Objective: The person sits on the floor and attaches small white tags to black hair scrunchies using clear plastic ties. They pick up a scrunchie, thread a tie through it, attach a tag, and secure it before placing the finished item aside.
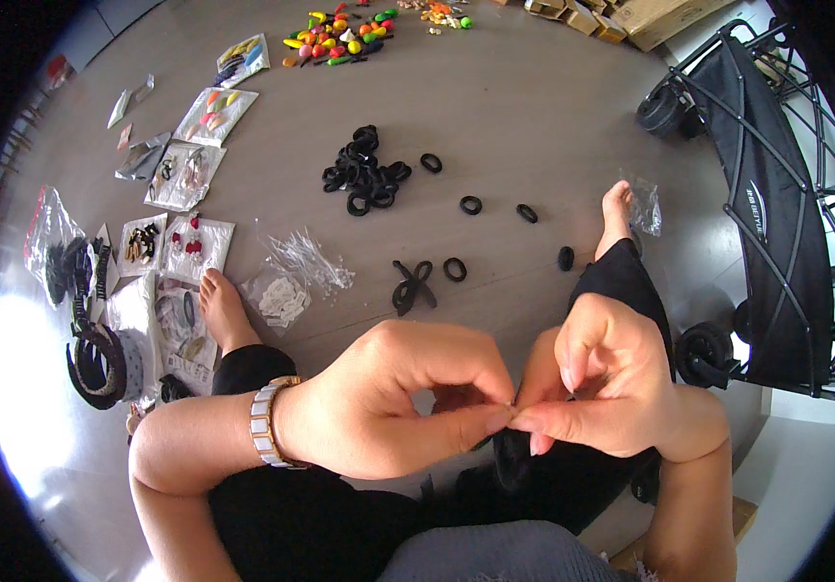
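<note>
Fingertips [495, 418] of the left hand [388, 398] and right hand [621, 388] meet, apparently pinching a black item [511, 461] that hangs beneath them, above the lap. A slack pinch could drop it against the black trousers [291, 504], hard to spot, or onto the floor [553, 107], confusable with the black loops [364, 175].

1. Beneath you spreads a grey floor [553, 116].
2. Ahead of you, it bears a pile of black rings [367, 175], five loose black rings [566, 258] and a crossed black band [415, 289].
3. Toward your left lie thin clear strips [306, 257], a clear bag of white pieces [282, 301] and flat packets [182, 177].
4. Farther off sits a colourful heap [338, 41].
5. At your right stands a black wheeled frame [765, 209].
</note>
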`<state>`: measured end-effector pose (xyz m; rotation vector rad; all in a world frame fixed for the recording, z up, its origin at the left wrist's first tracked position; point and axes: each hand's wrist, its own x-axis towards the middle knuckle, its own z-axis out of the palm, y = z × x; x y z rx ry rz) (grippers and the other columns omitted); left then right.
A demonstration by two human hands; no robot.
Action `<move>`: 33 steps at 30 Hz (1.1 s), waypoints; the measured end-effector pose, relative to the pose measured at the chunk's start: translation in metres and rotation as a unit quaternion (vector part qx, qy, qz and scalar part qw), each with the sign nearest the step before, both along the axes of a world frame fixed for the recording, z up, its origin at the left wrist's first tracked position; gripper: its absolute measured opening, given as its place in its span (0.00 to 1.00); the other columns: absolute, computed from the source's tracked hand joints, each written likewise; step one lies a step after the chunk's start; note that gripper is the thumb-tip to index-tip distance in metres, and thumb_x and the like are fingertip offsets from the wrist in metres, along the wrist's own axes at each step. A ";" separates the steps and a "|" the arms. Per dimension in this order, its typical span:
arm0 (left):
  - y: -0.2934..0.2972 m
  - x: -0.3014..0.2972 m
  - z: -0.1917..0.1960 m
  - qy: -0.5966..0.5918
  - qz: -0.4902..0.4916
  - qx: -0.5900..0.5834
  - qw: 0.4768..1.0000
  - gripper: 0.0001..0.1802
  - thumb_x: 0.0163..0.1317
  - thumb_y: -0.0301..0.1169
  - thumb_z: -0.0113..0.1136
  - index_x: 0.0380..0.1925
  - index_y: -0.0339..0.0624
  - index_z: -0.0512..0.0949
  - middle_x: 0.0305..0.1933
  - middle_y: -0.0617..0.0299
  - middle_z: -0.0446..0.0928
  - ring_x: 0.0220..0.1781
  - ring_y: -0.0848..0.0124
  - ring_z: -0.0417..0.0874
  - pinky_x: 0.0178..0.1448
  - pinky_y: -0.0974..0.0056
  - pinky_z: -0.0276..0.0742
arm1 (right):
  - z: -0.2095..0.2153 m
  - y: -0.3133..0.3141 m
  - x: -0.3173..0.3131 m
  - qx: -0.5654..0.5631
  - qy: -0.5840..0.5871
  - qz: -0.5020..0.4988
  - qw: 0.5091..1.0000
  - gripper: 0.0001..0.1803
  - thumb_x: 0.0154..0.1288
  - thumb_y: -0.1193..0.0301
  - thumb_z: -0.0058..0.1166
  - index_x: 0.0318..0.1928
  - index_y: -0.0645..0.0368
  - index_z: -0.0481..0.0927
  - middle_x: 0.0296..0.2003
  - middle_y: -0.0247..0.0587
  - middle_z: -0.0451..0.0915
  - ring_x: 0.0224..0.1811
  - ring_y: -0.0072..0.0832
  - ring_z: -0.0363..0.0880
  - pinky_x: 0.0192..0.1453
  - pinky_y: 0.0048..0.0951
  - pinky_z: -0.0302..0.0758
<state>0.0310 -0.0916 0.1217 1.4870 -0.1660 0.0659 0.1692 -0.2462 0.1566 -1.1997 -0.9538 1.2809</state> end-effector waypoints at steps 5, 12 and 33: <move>0.004 0.000 0.000 0.147 0.065 -0.027 0.987 0.05 0.55 0.21 0.55 0.33 0.35 0.75 0.28 0.62 0.74 0.29 0.78 0.73 0.33 0.72 0.69 | -0.015 0.006 0.008 -0.045 0.004 -0.007 0.999 0.13 0.56 0.81 0.55 0.30 0.58 0.63 0.25 0.32 0.73 0.26 0.15 0.74 0.29 0.16 0.73; 0.043 -0.006 -0.059 0.271 0.260 -0.159 0.913 0.10 0.59 0.25 0.46 0.39 0.34 0.73 0.38 0.60 0.74 0.32 0.75 0.74 0.38 0.69 0.72 | -0.111 0.067 0.066 -0.173 -0.113 -0.128 0.970 0.10 0.59 0.76 0.52 0.41 0.66 0.75 0.30 0.35 0.78 0.30 0.18 0.76 0.37 0.19 0.74; 0.080 -0.137 -0.100 0.439 0.417 -0.144 0.783 0.07 0.54 0.19 0.48 0.32 0.33 0.75 0.29 0.60 0.76 0.26 0.76 0.75 0.33 0.73 0.71 | -0.290 0.240 0.110 -0.051 -0.493 -0.228 0.838 0.11 0.42 0.73 0.56 0.31 0.63 0.76 0.32 0.44 0.76 0.35 0.35 0.77 0.40 0.32 0.73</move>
